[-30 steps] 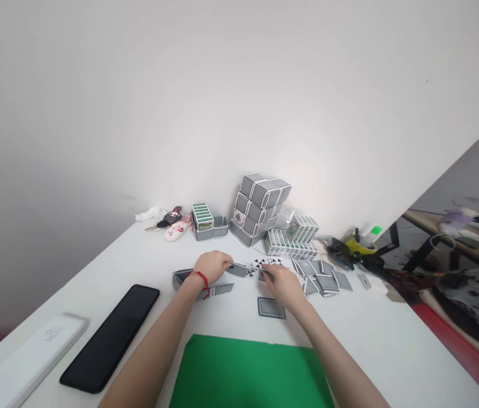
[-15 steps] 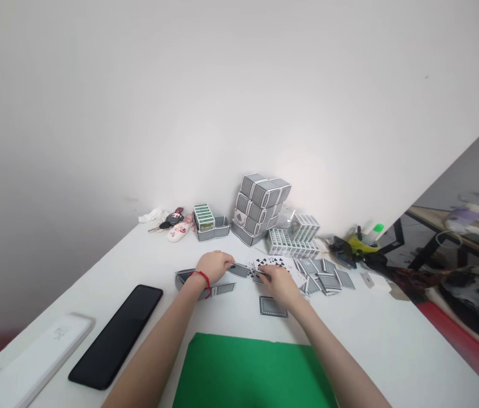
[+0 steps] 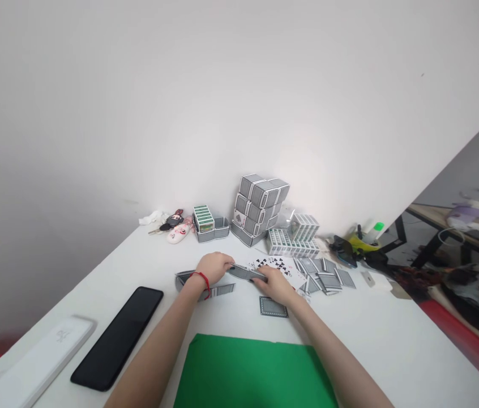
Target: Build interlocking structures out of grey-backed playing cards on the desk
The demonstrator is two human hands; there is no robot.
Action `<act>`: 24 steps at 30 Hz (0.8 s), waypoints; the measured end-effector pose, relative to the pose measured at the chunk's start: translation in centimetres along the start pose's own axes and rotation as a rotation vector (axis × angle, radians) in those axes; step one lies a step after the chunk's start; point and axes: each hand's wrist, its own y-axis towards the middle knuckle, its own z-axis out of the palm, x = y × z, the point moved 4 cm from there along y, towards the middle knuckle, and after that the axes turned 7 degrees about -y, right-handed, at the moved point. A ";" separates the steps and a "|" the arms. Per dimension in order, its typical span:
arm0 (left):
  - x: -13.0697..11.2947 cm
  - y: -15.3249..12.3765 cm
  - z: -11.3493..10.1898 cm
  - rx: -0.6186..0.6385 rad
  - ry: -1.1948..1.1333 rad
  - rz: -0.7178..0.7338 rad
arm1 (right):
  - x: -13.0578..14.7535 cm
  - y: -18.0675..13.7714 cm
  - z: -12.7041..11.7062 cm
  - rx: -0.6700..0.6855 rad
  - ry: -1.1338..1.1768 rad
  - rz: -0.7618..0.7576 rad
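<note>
My left hand [image 3: 214, 266], with a red string at its wrist, is closed on the left end of a folded grey-backed playing card piece [image 3: 243, 273]. My right hand [image 3: 276, 285] pinches the right end of the same piece, so both hands hold it just above the white table [image 3: 392, 334]. A low grey card strip [image 3: 218, 289] lies under my left wrist. One face-down card [image 3: 272, 306] lies just in front of my right hand. Face-up club cards [image 3: 279, 264] lie behind my hands.
A block of stacked folded card cubes [image 3: 260, 207] stands at the wall, with card packs [image 3: 293, 242] and a small tray [image 3: 210, 224] beside it. Loose face-down cards [image 3: 324, 279] spread to the right. A black phone [image 3: 118, 337], a white case [image 3: 31, 365] and a green sheet [image 3: 256, 374] lie near me.
My right hand has moved left toward my left hand and now joins it on the grey card piece. The left hand has stayed almost in place.
</note>
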 end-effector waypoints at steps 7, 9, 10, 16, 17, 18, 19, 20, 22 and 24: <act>-0.2 -0.1 -0.3 0.020 -0.024 0.033 | 0.8 0.5 0.1 0.008 -0.013 -0.056; -0.2 -0.2 -0.3 0.023 -0.034 0.039 | 1.1 0.4 0.1 0.006 -0.012 -0.067; -0.3 -0.2 -0.3 0.023 -0.039 0.041 | 1.3 0.3 0.2 0.001 -0.007 -0.069; -0.9 -1.0 -1.5 -0.005 -0.093 0.086 | 2.2 -0.2 0.6 -0.035 0.033 -0.022; -0.9 -1.2 -2.1 -0.031 -0.130 0.104 | 2.3 -0.3 0.7 -0.028 0.024 -0.011; -0.8 -1.5 -3.0 -0.075 -0.182 0.112 | 2.3 -0.4 0.8 -0.024 0.014 0.000; -0.4 -1.8 -3.8 -0.114 -0.224 0.097 | 2.4 -0.5 0.8 -0.021 0.008 0.007; 0.1 -2.1 -4.7 -0.152 -0.247 0.056 | 2.4 -0.6 0.8 -0.021 0.009 0.012; 1.5 -3.0 -6.1 -0.200 -0.235 -0.070 | 2.4 -0.8 0.8 -0.020 0.023 0.022; 3.0 -4.1 -6.5 -0.107 -0.151 -0.266 | 2.4 -1.0 0.8 -0.017 0.041 0.038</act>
